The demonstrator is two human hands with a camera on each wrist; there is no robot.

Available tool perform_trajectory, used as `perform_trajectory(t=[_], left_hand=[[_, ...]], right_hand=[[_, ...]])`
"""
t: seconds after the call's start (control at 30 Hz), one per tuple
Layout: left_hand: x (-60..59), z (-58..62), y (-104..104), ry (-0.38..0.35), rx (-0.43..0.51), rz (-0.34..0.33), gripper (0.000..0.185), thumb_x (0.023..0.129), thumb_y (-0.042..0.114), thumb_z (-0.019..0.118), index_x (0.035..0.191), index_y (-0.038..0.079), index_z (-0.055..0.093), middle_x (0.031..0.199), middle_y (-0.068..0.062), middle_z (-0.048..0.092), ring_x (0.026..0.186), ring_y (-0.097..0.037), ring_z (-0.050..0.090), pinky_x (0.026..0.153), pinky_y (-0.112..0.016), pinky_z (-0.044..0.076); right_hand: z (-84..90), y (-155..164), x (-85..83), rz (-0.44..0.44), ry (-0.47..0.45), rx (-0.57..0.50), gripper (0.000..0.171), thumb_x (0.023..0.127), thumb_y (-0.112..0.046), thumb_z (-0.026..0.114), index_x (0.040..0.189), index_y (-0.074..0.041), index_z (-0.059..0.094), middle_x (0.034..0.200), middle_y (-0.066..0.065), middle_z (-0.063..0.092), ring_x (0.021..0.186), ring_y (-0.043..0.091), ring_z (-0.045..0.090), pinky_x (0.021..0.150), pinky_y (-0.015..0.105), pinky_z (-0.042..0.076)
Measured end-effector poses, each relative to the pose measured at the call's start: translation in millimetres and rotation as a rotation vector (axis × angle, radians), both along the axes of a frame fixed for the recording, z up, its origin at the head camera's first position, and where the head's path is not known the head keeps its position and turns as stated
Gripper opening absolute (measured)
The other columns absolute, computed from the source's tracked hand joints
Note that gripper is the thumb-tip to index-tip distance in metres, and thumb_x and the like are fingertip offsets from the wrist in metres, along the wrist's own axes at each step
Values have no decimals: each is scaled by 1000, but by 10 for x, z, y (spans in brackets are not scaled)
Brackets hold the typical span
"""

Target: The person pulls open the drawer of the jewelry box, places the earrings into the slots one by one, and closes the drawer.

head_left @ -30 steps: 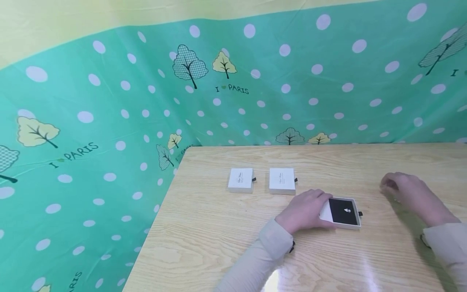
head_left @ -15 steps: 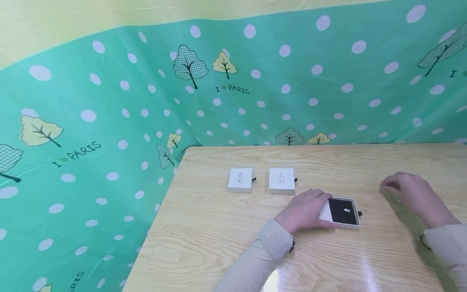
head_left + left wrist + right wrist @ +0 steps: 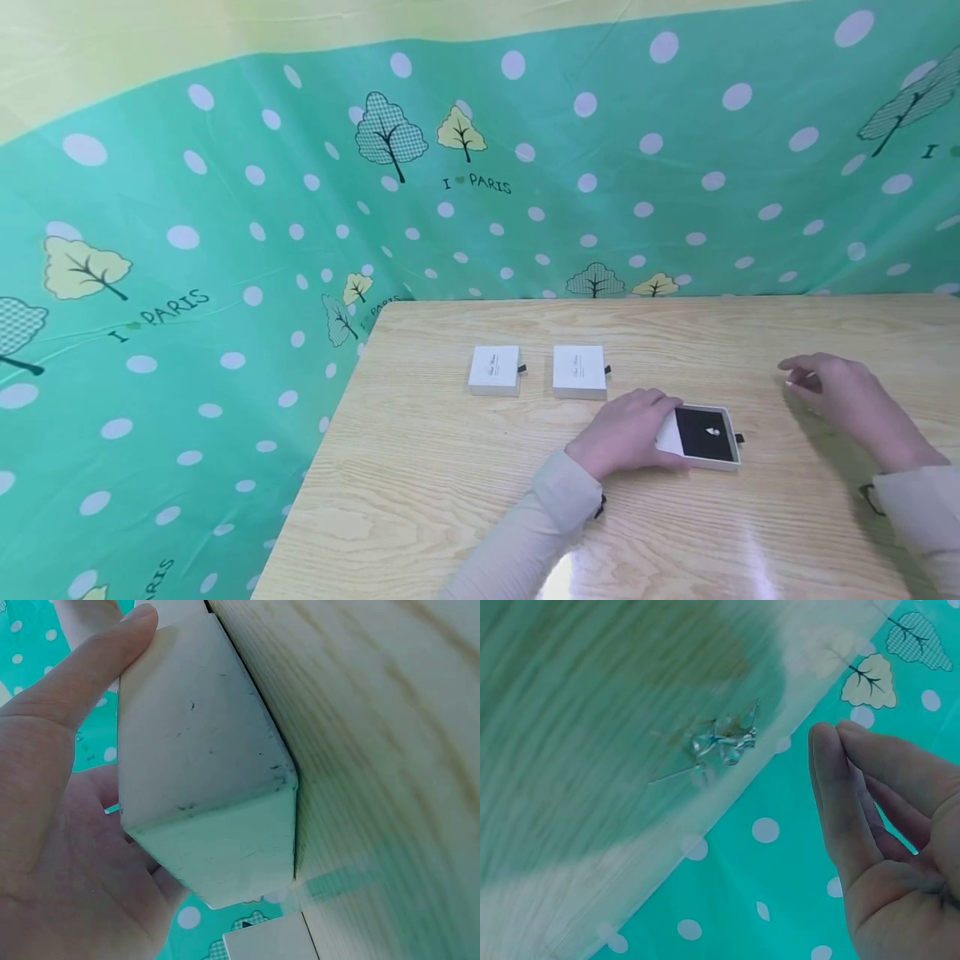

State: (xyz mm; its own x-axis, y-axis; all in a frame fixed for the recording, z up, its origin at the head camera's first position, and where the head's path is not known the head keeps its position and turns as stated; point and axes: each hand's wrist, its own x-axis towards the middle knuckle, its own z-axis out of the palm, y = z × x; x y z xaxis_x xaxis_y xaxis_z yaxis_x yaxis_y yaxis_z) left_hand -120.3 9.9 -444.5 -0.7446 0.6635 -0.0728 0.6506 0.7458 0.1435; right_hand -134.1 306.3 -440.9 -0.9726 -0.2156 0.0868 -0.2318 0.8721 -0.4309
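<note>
My left hand [image 3: 626,429] grips the closed end of a white drawer-style jewellery box [image 3: 206,727], its thumb lying along one side. The drawer is partly pulled out to the right, showing a black insert [image 3: 693,447] with a small silvery piece of jewellery [image 3: 713,432] on it. To the right, my right hand [image 3: 855,408] hovers low over the table, index finger stretched out. A tiny white spot shows by its thumb tip; whether it holds something cannot be told. In the right wrist view, small silvery pieces with clear stones and thin pins [image 3: 724,742] lie near that hand.
Two shut white boxes, the left one [image 3: 494,370] and the right one [image 3: 580,372], each with a black pull tab, sit farther back. The wooden table [image 3: 420,467] ends at a green dotted cloth [image 3: 525,208] behind and to the left.
My right hand's index finger has straightened and moved slightly away from the thumb. The left hand and the jewellery box have stayed in place.
</note>
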Motion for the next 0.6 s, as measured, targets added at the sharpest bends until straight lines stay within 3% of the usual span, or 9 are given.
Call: perform_trajectory(t=[0.23, 0.4, 0.6], left_hand=[[-1, -7, 4, -12, 7, 0, 86, 76, 70, 70, 145, 24, 48, 134, 13, 55, 115, -1, 52, 94, -14, 43], [7, -8, -5, -22, 8, 5, 86, 75, 70, 72, 145, 24, 49, 134, 13, 55, 116, -2, 52, 94, -14, 43], [-8, -3, -9, -25, 21, 8, 86, 75, 69, 72, 145, 24, 48, 134, 13, 55, 115, -2, 52, 93, -15, 43]], right_hand=[[40, -55, 51, -2, -2, -1, 22, 83, 3, 71, 103, 11, 68, 95, 30, 66, 88, 49, 63, 76, 61, 51], [63, -96, 62, 41, 21, 2, 16, 82, 2, 72, 97, 8, 70, 86, 18, 67, 79, 37, 65, 71, 53, 55], [89, -160, 73, 69, 125, 7, 13, 77, 6, 75, 90, 3, 72, 81, 11, 68, 73, 28, 65, 64, 44, 57]])
